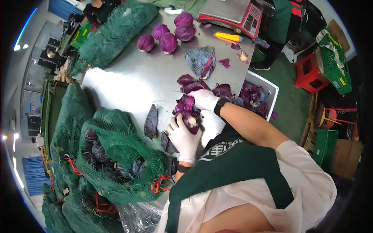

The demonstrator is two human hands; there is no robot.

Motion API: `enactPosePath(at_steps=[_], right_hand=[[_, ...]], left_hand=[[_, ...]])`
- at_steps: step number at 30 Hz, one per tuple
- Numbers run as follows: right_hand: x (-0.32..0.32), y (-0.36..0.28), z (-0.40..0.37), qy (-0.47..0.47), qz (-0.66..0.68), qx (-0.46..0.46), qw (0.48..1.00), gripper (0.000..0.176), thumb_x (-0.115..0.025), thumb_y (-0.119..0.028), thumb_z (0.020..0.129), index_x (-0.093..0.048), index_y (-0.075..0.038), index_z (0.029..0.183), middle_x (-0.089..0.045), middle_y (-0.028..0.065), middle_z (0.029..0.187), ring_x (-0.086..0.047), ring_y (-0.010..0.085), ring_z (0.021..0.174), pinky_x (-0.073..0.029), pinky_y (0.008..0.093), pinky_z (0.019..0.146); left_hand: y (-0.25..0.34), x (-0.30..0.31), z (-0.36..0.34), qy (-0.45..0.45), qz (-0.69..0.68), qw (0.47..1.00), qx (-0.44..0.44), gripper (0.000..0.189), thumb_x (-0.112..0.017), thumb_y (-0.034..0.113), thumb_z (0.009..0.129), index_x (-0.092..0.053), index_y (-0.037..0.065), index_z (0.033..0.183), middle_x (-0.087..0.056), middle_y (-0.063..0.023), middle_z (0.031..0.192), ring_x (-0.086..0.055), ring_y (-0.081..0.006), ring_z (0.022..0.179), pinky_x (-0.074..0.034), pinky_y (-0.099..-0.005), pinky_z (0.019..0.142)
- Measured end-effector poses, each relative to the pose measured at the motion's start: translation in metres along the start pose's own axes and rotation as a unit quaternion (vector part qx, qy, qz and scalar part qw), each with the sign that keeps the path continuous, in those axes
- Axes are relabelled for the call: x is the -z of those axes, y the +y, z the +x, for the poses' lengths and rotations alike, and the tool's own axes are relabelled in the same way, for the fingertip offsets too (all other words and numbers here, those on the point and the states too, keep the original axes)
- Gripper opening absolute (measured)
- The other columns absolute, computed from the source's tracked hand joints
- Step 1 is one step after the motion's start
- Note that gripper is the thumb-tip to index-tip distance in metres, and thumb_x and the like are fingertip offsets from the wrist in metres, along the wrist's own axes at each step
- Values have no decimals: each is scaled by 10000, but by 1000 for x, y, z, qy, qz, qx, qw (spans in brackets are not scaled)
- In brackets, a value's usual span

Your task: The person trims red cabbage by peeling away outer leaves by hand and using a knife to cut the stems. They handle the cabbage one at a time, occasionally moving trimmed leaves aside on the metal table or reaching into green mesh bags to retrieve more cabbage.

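My left hand (184, 136), in a white glove, grips the near left side of a red cabbage (191, 121), whose pale cut stem faces up. Some of its outer leaves stand loose and ragged. Just beyond it, my gloved right hand (205, 99) is closed on a knife (181, 92); only a thin bit of blade shows past the fingers, and the handle is hidden. Loose purple leaves (190, 83) lie beside that hand. A dark outer leaf (151, 122) rests left of the cabbage.
Several trimmed red cabbages (168, 42) sit at the table's far side, near a red scale (229, 17) and a yellow-handled cutter (228, 37). Green mesh sacks (120, 155) crowd the left. A white bin (274, 97) of leaves stands right. Another person (281, 27) stands beyond.
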State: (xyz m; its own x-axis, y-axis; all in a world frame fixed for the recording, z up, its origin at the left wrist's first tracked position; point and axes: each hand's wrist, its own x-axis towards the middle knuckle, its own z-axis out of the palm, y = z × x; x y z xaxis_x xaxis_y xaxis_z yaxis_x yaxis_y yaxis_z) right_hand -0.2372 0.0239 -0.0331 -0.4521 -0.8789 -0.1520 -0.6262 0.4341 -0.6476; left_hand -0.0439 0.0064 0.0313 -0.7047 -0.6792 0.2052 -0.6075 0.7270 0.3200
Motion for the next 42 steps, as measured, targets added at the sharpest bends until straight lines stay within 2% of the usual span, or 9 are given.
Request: enactPosePath(at_steps=[6,11,13,15,17,23,35,39,42], right_hand=[[8,-6,-15,-126,447,-138,875,471,-604,31,751,-555,27,1219,-636,88,649,-504,147,440,-400,303,416],[29,27,-19,-7,652,-221,725,374,-558,11,825,-519,-62,1190,-644,90,718,-475,132,417,-372,304,359],[39,51,-12,21,571,-191,798,319,-520,-16,850,-562,-87,1158,-655,103,760,-474,125,415,-411,303,366],[48,58,-17,199,3,-90,976,301,-576,-68,845,-618,-111,1140,-685,137,894,-674,294,728,-551,384,655],[69,12,-39,274,-22,15,962,319,-627,-138,835,-623,-134,1154,-676,108,1055,-673,331,918,-546,394,804],[61,-78,-78,9,15,283,959,377,-719,-236,819,-615,-103,1155,-589,47,1312,-688,266,920,-569,371,764],[51,-30,-67,-96,102,259,956,304,-767,-268,757,-600,-70,916,-600,83,876,-647,319,821,-505,427,697],[48,-21,-78,-82,125,237,960,277,-778,-237,751,-592,-65,866,-591,83,806,-626,315,758,-484,424,667],[55,-8,-91,-37,205,225,952,227,-745,-147,782,-544,-47,818,-538,86,753,-567,270,681,-463,378,634]], left_hand=[[-61,3,-27,44,-268,963,0,860,-872,163,615,-436,26,1344,-451,-170,1318,-450,-325,1266,-350,-428,1110],[-60,16,-42,70,-598,786,139,1023,-886,178,619,-323,69,1465,-402,-134,1376,-439,-262,1280,-386,-399,1099],[-50,31,-34,80,-642,749,142,1049,-899,208,624,-301,79,1476,-402,-130,1383,-451,-263,1283,-425,-401,1082],[-55,34,-26,77,-641,751,135,1040,-906,210,632,-302,78,1468,-405,-130,1392,-465,-269,1280,-448,-401,1070],[-58,33,-18,54,-582,805,103,1001,-892,157,638,-318,77,1454,-410,-136,1393,-464,-269,1280,-449,-404,1069],[-49,17,-9,16,-504,862,53,918,-875,80,612,-381,15,1383,-453,-125,1315,-480,-236,1227,-376,-375,1089],[-45,-1,-18,-106,-465,876,76,908,-916,122,617,-409,24,1364,-503,-122,1281,-537,-215,1182,-489,-356,990],[-33,-3,-20,-132,-519,832,145,859,-879,101,670,-403,27,1381,-509,-103,1272,-534,-210,1170,-474,-357,1001],[-46,-15,-22,-49,-692,675,251,712,-733,17,794,-381,23,1413,-503,-97,1297,-522,-204,1174,-424,-353,1044]])
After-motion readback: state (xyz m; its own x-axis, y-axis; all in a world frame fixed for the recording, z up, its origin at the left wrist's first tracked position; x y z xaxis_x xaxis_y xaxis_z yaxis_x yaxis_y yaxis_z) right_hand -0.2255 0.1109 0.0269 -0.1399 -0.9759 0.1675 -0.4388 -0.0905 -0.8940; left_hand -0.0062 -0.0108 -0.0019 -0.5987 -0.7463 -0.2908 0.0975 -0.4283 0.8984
